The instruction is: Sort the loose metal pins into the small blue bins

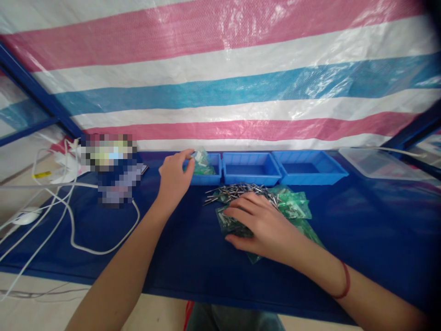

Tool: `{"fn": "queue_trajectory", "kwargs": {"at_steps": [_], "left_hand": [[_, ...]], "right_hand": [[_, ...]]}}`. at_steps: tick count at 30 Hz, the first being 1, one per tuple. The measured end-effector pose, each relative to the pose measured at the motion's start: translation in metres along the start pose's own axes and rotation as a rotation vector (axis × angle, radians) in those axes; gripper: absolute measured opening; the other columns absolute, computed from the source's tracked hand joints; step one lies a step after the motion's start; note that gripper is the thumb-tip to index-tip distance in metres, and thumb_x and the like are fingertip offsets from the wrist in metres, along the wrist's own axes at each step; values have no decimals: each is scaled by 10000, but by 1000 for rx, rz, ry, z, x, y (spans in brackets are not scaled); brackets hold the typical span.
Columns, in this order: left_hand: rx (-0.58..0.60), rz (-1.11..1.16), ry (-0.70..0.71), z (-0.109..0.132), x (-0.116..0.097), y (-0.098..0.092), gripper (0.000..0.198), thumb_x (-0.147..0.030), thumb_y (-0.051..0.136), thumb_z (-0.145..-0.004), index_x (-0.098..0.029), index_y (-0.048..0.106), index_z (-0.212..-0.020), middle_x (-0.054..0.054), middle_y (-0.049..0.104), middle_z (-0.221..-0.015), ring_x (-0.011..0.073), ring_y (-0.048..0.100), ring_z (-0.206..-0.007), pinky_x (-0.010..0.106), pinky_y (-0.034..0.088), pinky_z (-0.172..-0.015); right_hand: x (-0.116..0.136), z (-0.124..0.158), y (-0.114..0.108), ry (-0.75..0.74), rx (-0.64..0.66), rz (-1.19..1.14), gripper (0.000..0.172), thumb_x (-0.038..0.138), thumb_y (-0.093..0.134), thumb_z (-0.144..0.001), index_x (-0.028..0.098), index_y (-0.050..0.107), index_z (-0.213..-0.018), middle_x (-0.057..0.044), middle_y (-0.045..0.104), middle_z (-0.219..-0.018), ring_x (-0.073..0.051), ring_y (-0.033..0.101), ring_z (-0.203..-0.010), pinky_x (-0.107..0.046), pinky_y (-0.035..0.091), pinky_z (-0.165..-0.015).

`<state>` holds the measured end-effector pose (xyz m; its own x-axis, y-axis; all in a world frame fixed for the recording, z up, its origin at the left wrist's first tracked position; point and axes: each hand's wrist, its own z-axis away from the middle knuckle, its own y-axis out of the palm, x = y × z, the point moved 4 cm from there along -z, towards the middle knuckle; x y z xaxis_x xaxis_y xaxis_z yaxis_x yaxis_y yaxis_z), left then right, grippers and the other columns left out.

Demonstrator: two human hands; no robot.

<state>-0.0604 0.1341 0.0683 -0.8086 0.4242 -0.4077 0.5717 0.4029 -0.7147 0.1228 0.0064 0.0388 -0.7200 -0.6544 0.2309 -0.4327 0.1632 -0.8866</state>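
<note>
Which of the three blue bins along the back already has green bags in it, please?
The leftmost blue bin, where the left hand is; the middle bin and right bin look empty.

pins [241,188]: shiny bare metal
bags [292,204]: glossy green plastic film
bins [250,168]: smooth matt blue plastic
surface [193,248]: dark blue cloth
tarp [220,69]: glossy woven plastic

arms: bare, no sleeves | right wrist [345,281]: thin red string band

No readable text, label, brand, number or sign appears anywhere. The small green plastic bags [292,204] on the dark blue table cover [172,243] show no legible print, and one patch at left is pixelated.
</note>
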Motion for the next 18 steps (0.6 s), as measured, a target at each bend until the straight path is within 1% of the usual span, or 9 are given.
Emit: {"fn": "queue_trajectory", "kwargs": {"at_steps": [2,4,8,10,12,16,18], "left_hand": [[7,-184,4,1,1,0,365,-303,563,-853,-222,601,-1207,88,630,-1148,285,528,-1065,426,411,-911],[4,-247,12,4,-3,1,392,-328,571,-847,-236,588,-1228,94,586,-1214,311,479,-1117,445,406,-903],[39,-176,113,12,-19,4,298,-325,547,-869,-258,634,-1146,64,598,-1191,284,462,-1124,428,390,-916],[67,-129,170,16,-27,6,252,-321,531,-883,-260,658,-1093,53,609,-1170,267,460,-1126,416,379,-929],[94,-88,213,19,-33,7,220,-313,526,-891,-260,674,-1044,40,621,-1142,252,460,-1125,408,370,-942],[141,-30,260,24,-40,10,189,-296,524,-896,-253,689,-977,27,637,-1100,236,468,-1109,398,366,-950],[163,-14,278,26,-43,12,187,-285,519,-899,-250,690,-966,26,643,-1092,231,471,-1104,396,367,-948]], "right_hand": [[5,0,5,-13,44,50,373,414,634,-809,191,613,-1108,-96,633,-1062,-264,525,-1018,-401,402,-836],[7,-1,9,-13,63,95,341,395,611,-831,193,614,-1106,-94,632,-1061,-253,532,-998,-392,384,-823],[8,-2,12,-21,62,161,183,291,552,-883,196,635,-1015,-75,644,-1014,-213,554,-939,-371,348,-800],[9,-3,13,-34,63,177,150,242,537,-888,196,640,-987,-72,646,-1004,-204,557,-927,-369,334,-798],[11,-2,13,-42,74,162,154,217,543,-871,200,637,-992,-68,643,-1020,-205,552,-941,-371,328,-808],[12,-2,12,-25,109,114,262,191,574,-800,204,613,-1059,-70,619,-1120,-226,531,-1014,-382,322,-852],[13,-2,12,-30,120,137,282,162,566,-790,197,607,-1066,-75,623,-1127,-224,536,-1006,-384,324,-853]]}}
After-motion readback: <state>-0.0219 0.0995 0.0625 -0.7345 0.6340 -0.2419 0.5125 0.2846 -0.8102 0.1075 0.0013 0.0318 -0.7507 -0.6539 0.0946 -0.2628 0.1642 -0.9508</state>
